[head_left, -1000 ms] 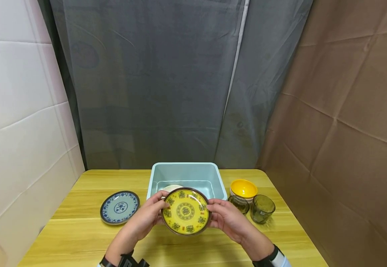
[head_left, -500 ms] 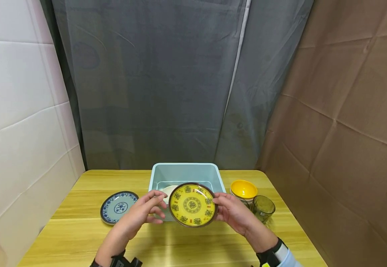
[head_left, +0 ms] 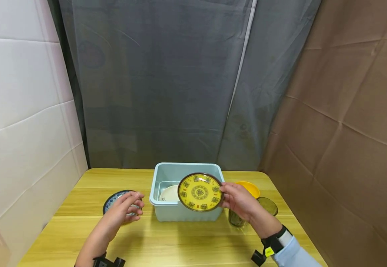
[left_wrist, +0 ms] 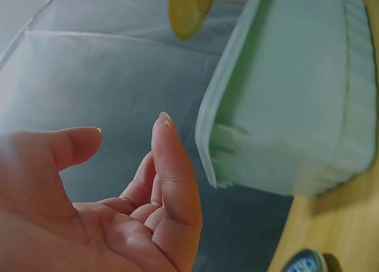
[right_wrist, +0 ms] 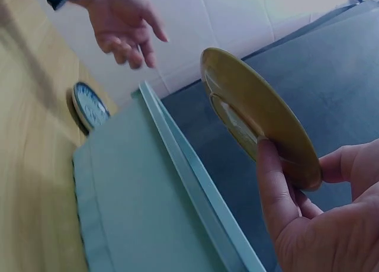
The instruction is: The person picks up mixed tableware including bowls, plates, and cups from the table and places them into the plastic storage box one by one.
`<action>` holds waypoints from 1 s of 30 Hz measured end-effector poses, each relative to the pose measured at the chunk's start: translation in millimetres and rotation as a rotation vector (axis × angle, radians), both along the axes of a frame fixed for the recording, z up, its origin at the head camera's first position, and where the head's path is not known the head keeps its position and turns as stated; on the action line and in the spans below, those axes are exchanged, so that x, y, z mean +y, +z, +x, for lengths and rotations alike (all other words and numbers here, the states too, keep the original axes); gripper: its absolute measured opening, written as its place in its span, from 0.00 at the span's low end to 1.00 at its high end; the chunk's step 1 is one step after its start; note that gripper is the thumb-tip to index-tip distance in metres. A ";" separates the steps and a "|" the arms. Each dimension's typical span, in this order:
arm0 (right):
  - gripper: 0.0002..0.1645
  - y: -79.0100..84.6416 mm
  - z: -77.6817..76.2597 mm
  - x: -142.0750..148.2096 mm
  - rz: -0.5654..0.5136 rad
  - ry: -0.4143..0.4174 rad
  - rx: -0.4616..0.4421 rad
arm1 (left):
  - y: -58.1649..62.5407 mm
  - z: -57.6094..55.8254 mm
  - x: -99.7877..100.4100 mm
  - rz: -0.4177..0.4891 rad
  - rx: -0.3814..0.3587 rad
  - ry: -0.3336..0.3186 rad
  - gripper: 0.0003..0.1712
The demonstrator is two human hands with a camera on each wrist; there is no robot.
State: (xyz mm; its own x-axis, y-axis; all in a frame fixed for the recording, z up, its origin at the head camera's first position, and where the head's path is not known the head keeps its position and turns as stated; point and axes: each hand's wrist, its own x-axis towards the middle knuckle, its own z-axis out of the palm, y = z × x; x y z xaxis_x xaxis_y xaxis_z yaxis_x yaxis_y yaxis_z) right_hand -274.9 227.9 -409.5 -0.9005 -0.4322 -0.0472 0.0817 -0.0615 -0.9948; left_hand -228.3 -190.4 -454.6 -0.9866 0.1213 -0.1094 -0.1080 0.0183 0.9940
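My right hand (head_left: 241, 202) pinches the right rim of a yellow patterned plate (head_left: 200, 193) with a dark brown edge. The plate is raised and tilted over the near right part of a light blue plastic basin (head_left: 187, 213). In the right wrist view, the thumb is at one face and the fingers are under the plate's brown underside (right_wrist: 254, 106). My left hand (head_left: 121, 209) holds nothing; its fingers are loosely bent above a blue-and-white plate (head_left: 110, 202), which it partly covers. Inside the basin lies a white dish (head_left: 169, 194), half hidden by the yellow plate.
Right of the basin stand an orange bowl (head_left: 250, 188) and two dark green glasses, one nearer the basin (head_left: 235, 218) and one farther right (head_left: 268, 205), partly behind my right hand. The wooden table (head_left: 166, 244) ends at a grey curtain (head_left: 166, 92).
My left hand has let go of the yellow plate and moved left toward the blue-and-white plate. My right hand has carried the yellow plate rightward and up over the basin.
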 end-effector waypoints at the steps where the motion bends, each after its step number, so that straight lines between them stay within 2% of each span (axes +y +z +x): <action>1: 0.13 2.5 -4.6 0.9 0.009 -0.002 0.001 | -2.5 -0.2 -1.3 -0.003 -0.006 0.006 0.25; 7: 0.14 15.8 -42.9 2.8 0.119 -0.033 -0.006 | -15.1 -0.1 -3.6 -0.011 -0.032 0.030 0.25; 15: 0.19 25.5 -88.1 -8.3 0.365 -0.060 -0.001 | -23.2 1.9 -2.3 -0.007 -0.051 0.043 0.26; 18: 0.18 25.1 -101.0 -15.2 0.422 -0.043 -0.009 | -26.4 1.4 -1.6 -0.004 -0.043 0.030 0.26; 24: 0.20 15.7 -123.1 -26.4 0.502 0.048 -0.009 | -31.5 0.1 -0.4 -0.003 -0.043 0.019 0.27; 30: 0.17 10.1 -137.3 -36.8 0.571 0.119 -0.015 | -34.1 -1.5 1.0 -0.003 -0.030 0.002 0.27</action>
State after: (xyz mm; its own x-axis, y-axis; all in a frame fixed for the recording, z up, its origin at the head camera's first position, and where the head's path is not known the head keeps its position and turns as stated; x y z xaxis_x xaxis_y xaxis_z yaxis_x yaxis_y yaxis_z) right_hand -412.2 191.1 -399.4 -0.8446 -0.4329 -0.3150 0.0696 0.4946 -0.8663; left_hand -229.8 -189.4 -488.7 -0.9832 0.1185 -0.1391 -0.1375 0.0214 0.9903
